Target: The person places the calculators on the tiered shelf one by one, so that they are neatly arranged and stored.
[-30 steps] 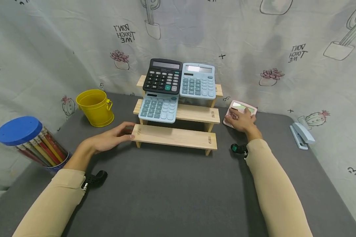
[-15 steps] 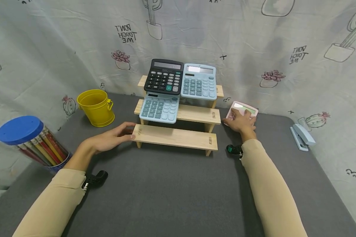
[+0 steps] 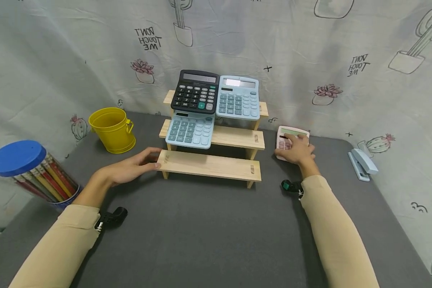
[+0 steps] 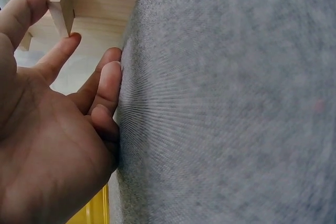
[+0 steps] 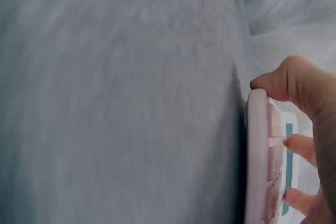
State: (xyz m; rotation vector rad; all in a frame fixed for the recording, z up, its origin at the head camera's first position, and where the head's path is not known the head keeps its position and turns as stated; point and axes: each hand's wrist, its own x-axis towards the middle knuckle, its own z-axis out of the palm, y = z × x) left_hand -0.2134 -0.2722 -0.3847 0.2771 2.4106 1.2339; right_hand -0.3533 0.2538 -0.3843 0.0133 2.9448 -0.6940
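My left hand (image 3: 129,169) pinches the left end of the lowest board of a three-tier wooden stand (image 3: 210,164). In the left wrist view its thumb and forefinger meet the board end (image 4: 62,3), while the other fingers rest on the cloth. To the right of the stand, my right hand (image 3: 298,152) grips a pink calculator (image 3: 293,130) from above. Its thumb is at one edge of the calculator (image 5: 257,156); two fingertips touch the face. A black calculator (image 3: 195,93) and a light blue one (image 3: 239,98) lean on the top tier. Another light blue calculator (image 3: 190,130) leans on the middle tier.
A yellow bucket (image 3: 112,132) stands left of the stand. Nearer on that side is a blue-lidded jar of pencils (image 3: 50,178). A light blue stapler (image 3: 362,164) lies at the far right. A printed curtain (image 3: 291,48) hangs behind the grey table (image 3: 201,232).
The pink calculator has turned counterclockwise under my right hand and stands straighter, its lower left corner further right. My left hand has stayed on the stand.
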